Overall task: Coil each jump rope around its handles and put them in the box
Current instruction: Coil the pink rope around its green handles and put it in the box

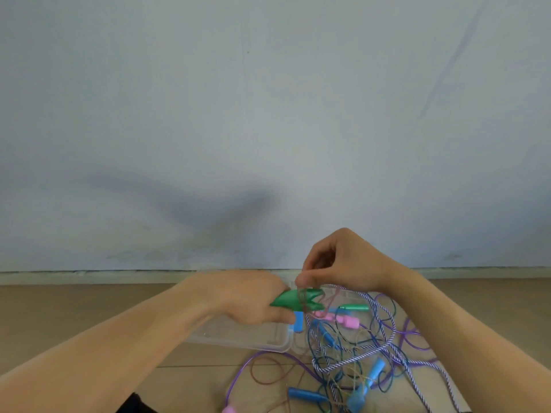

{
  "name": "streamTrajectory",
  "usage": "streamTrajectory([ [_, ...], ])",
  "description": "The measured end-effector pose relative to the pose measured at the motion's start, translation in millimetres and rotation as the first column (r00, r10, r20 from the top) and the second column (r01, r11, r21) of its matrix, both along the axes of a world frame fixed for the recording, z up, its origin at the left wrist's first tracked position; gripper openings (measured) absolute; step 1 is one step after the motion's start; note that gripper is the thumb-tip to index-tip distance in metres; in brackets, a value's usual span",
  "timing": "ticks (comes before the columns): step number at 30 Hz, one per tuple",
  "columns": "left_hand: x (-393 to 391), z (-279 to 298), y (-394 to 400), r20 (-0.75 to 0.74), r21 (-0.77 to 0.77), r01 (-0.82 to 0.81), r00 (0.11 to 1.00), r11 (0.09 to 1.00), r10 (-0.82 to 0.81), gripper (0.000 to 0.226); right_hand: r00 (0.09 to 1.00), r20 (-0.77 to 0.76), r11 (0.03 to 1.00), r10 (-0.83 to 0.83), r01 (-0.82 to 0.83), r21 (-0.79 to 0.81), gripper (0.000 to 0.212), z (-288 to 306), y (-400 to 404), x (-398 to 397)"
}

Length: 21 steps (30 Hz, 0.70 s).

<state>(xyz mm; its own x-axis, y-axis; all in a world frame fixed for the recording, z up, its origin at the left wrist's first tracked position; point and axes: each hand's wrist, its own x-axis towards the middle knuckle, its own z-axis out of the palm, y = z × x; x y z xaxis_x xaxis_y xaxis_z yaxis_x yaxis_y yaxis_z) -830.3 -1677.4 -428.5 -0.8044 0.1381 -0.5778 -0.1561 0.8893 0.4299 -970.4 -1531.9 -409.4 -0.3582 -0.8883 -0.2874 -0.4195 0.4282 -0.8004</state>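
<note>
Currently mid-coil, first rope: my left hand [250, 296] grip clamped on green handles [293, 299], my right hand [343, 263] pinching brown cord [304, 296] wrapped round them, above clear box [238, 338]. Box looks empty. Remaining ropes [357, 353] tangled on floor beside box, uncoiled.

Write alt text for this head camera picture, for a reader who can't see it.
A person's left hand grips a pair of green handles while the right hand pinches a thin rope at them, above a clear plastic box on the floor. A tangle of jump ropes with blue and pink handles lies beside it.
</note>
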Motion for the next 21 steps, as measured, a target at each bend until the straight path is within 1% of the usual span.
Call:
streamTrajectory([
  [1,0.0,3.7,-2.4,0.022,0.167,-0.016,1.0,0.986,0.012,0.034,0.998,0.067,1.0,0.001,0.0,-0.021,0.025,1.2,0.9,-1.4],
  [2,0.3,8.3,-5.4,0.06,0.349,-0.061,0.997,0.935,0.043,0.035,0.99,0.138,0.999,-0.001,0.007,-0.043,0.028,1.9,0.6,-1.0],
  [3,0.6,13.6,-8.6,0.111,0.516,-0.131,0.99,0.847,0.085,0.036,0.974,0.228,0.997,-0.014,0.032,-0.075,0.03,2.3,-0.9,0.4],
  [4,0.8,18.6,-11.9,0.15,0.642,-0.198,0.98,0.741,0.132,0.037,0.941,0.337,0.99,-0.034,0.078,-0.118,0.03,2.5,-2.9,1.0],
  [5,0.9,22.3,-15.2,0.17,0.721,-0.246,0.969,0.648,0.179,0.037,0.898,0.437,0.979,-0.046,0.128,-0.16,0.029,3.0,-4.9,1.2],
  [6,0.6,24.6,-18.5,0.174,0.762,-0.276,0.959,0.586,0.225,0.036,0.856,0.514,0.968,-0.047,0.166,-0.188,0.028,4.0,-6.7,0.8],
  [7,0.4,26.0,-21.6,0.173,0.778,-0.3,0.947,0.552,0.27,0.035,0.83,0.556,0.961,-0.044,0.188,-0.204,0.025,5.7,-8.0,0.8],
  [8,0.3,27.3,-24.4,0.167,0.78,-0.319,0.935,0.539,0.311,0.033,0.826,0.563,0.957,-0.044,0.196,-0.213,0.022,7.0,-8.8,0.7],
  [9,0.8,28.4,-26.9,0.158,0.777,-0.335,0.923,0.532,0.35,0.033,0.847,0.529,0.957,-0.051,0.194,-0.217,0.02,8.1,-9.0,1.3],
  [10,1.3,29.0,-29.6,0.148,0.775,-0.352,0.909,0.525,0.39,0.033,0.887,0.456,0.956,-0.071,0.191,-0.222,0.022,9.1,-8.9,2.8],
  [12,2.3,29.7,-34.4,0.136,0.762,-0.399,0.869,0.511,0.476,0.036,0.961,0.24,0.952,-0.137,0.195,-0.237,0.033,10.4,-9.0,7.9],
  [14,2.7,28.1,-37.5,0.123,0.729,-0.446,0.831,0.519,0.542,0.037,0.98,0.083,0.953,-0.178,0.193,-0.233,0.042,9.3,-10.3,13.4],
  [16,1.9,25.4,-37.9,0.107,0.676,-0.49,0.805,0.55,0.584,0.036,0.987,-0.05,0.972,-0.155,0.143,-0.185,0.041,6.7,-12.4,18.2],
  [17,1.1,23.8,-37.6,0.058,0.619,-0.497,0.801,0.608,0.596,0.037,0.987,-0.111,0.984,-0.118,0.102,-0.144,0.039,6.0,-13.3,20.8],
  [18,0.0,21.2,-37.8,-0.038,0.519,-0.487,0.808,0.702,0.589,0.039,0.986,-0.149,0.993,-0.074,0.059,-0.1,0.035,5.7,-13.4,23.0],
  [19,-0.7,17.9,-38.2,-0.145,0.386,-0.463,0.823,0.798,0.549,0.042,0.986,-0.161,0.998,-0.033,0.023,-0.059,0.032,5.4,-12.7,24.8],
  [20,-1.2,14.5,-38.5,-0.228,0.253,-0.438,0.839,0.863,0.493,0.044,0.988,-0.154,1.0,0.001,-0.005,-0.024,0.029,5.5,-11.5,26.1],
  [21,-1.8,11.0,-38.0,-0.275,0.135,-0.429,0.85,0.893,0.45,0.045,0.988,-0.151,1.0,0.028,-0.028,0.002,0.028,6.0,-9.9,26.5],
])
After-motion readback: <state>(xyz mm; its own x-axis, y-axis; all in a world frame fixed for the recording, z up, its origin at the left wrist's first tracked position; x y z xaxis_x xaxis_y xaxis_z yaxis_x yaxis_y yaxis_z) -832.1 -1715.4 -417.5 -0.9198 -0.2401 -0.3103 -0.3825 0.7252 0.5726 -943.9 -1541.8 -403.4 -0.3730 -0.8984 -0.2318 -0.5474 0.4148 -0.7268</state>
